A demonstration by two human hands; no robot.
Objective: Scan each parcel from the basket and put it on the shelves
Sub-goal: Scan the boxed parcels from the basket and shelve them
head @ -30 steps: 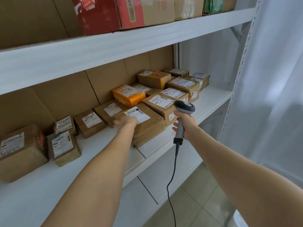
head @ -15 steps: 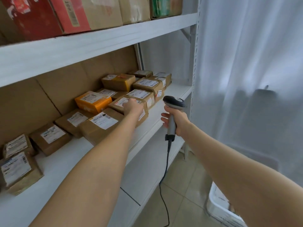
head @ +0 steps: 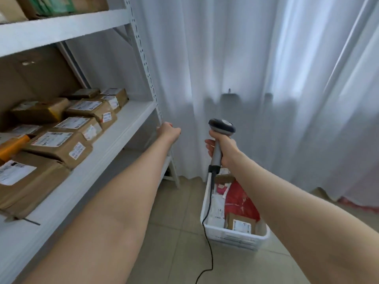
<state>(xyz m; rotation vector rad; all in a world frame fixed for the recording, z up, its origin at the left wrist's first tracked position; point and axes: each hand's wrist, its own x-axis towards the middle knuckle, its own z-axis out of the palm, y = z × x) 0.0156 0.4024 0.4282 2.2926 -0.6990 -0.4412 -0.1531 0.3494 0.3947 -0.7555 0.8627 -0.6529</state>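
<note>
My left hand (head: 168, 131) hangs in the air just past the right end of the middle shelf (head: 125, 128), beside the shelf post, and holds nothing; its fingers point away and are mostly hidden. My right hand (head: 223, 149) grips the handle of a grey barcode scanner (head: 222, 125), whose cable drops to the floor. Below it a white basket (head: 235, 237) stands on the tiled floor with parcels inside: a red bag (head: 240, 199), a brown box (head: 241, 224) and white envelopes. Several brown labelled parcels (head: 59, 142) lie on the middle shelf.
An upper shelf (head: 61, 27) carries more boxes. The perforated white shelf post (head: 146, 64) stands next to a white curtain (head: 256, 78) that covers the wall ahead and to the right. Beige floor tiles (head: 174, 253) lie between shelf and basket.
My left hand has let go of the parcel on the shelf and moved right, off the shelf's end. The view swung right and the basket came into sight.
</note>
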